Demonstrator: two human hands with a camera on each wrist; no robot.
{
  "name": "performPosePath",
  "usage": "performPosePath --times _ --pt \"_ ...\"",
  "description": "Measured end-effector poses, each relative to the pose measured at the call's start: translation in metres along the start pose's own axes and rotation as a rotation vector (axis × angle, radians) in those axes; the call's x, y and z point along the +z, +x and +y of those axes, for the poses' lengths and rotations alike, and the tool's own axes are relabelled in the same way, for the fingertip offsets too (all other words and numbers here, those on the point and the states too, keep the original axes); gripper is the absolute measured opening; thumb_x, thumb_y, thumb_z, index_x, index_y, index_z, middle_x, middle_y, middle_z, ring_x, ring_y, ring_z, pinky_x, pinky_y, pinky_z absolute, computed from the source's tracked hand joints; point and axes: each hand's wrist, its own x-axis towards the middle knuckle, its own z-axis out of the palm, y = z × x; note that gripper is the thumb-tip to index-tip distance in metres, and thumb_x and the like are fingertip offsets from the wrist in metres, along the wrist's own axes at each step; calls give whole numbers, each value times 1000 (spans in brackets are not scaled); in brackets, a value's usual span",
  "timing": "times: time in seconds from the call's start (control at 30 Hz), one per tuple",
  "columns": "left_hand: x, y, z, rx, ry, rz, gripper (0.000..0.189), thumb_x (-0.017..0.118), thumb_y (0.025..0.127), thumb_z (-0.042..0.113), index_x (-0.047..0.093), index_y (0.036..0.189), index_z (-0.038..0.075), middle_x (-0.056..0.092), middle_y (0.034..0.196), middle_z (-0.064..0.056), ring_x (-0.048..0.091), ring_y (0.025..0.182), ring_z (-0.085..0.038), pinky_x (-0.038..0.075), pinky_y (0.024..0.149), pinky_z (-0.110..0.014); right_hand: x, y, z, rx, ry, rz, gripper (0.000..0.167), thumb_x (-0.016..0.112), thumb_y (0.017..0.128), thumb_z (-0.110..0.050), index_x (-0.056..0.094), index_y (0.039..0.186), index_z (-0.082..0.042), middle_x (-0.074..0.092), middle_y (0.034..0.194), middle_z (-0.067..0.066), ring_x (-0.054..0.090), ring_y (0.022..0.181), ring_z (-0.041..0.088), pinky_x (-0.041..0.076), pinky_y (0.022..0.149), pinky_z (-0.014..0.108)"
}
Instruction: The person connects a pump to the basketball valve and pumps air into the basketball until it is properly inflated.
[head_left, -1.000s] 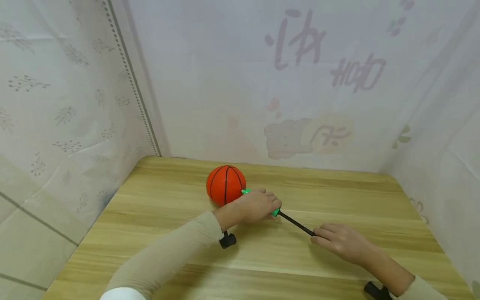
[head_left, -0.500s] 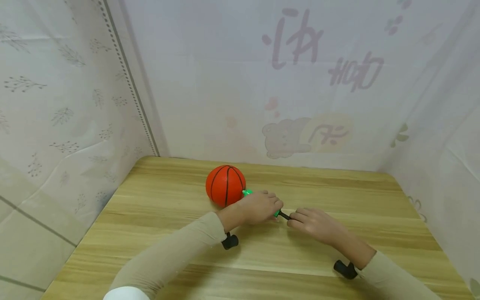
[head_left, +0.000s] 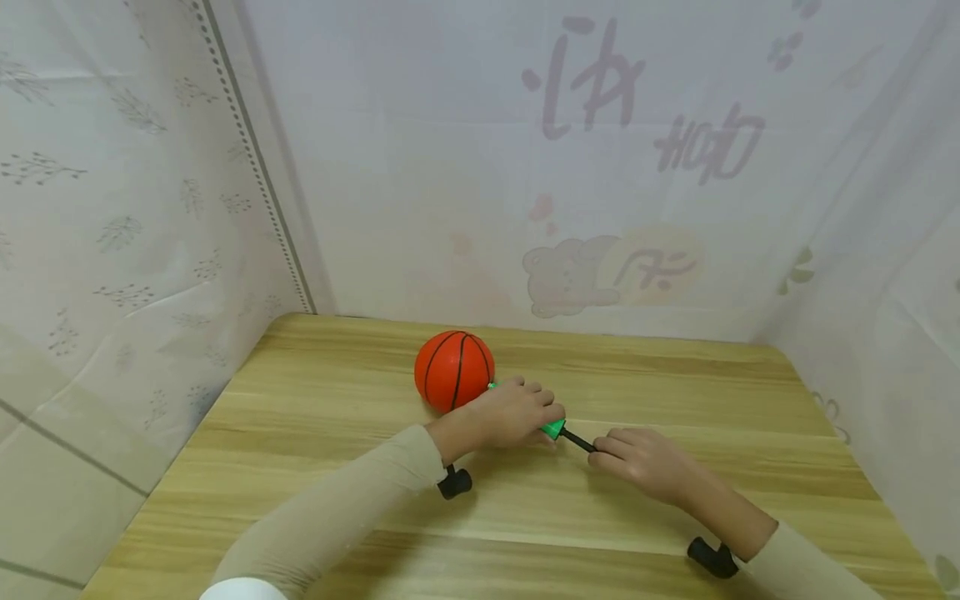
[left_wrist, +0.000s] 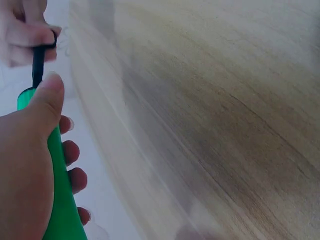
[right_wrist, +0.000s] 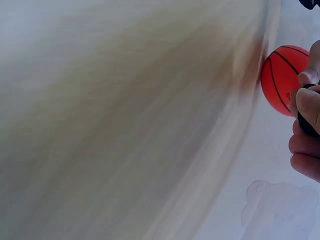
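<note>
Toward the back of the wooden table (head_left: 570, 521), left of its middle, an orange ball (head_left: 455, 372) with black lines rests nearer the rear edge than the two side edges. At its right side is the tip of a green pump (head_left: 553, 428); whether the tip enters the ball cannot be told. The left hand (head_left: 510, 414) is wrapped around the pump's green body, thumb along one side and fingers curled round the other. From the body a black rod (head_left: 579, 440) runs toward the right hand (head_left: 641, 461), whose fingers are closed around the black handle (right_wrist: 306, 122). Only a short length of rod shows between the hands.

Wood stretches from the right hand to the table's right edge, leaving sideways room along the rod's line. More wood lies from the ball to the left edge. Behind, the pale back cloth (head_left: 420, 167) rises just beside the rear edge, with side cloths (head_left: 135, 250) near both flanks. The left sleeve (head_left: 330, 508) crosses the near left part of the table, whose front edge runs out of view.
</note>
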Motion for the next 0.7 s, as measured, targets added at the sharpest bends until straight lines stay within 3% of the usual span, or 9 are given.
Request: performPosePath --times 0.23,0.37,0.7 --pt "1 -3 -6 -37 -66 -16 37 57 102 49 60 124 19 62 106 10 54 92 -8 45 82 -25 -17 -28 -7 18 -12 -6 43 30 113 -12 68 94 -11 69 90 0 61 72 11 52 63 21" --pt "1 -5 -9 -31 -46 2 37 58 102 47 60 124 17 64 107 9 56 93 -8 45 82 -24 -20 -35 -9 34 1 -22 45 29 113 -13 70 95 -11 70 92 0 62 75 10 53 66 22" --pt "4 -2 -6 7 -8 21 33 57 103 44 58 122 16 64 109 9 57 96 -7 44 80 -20 -3 -5 3 -8 -6 -65 43 26 113 -14 66 97 -10 68 91 0 60 73 10 52 65 19"
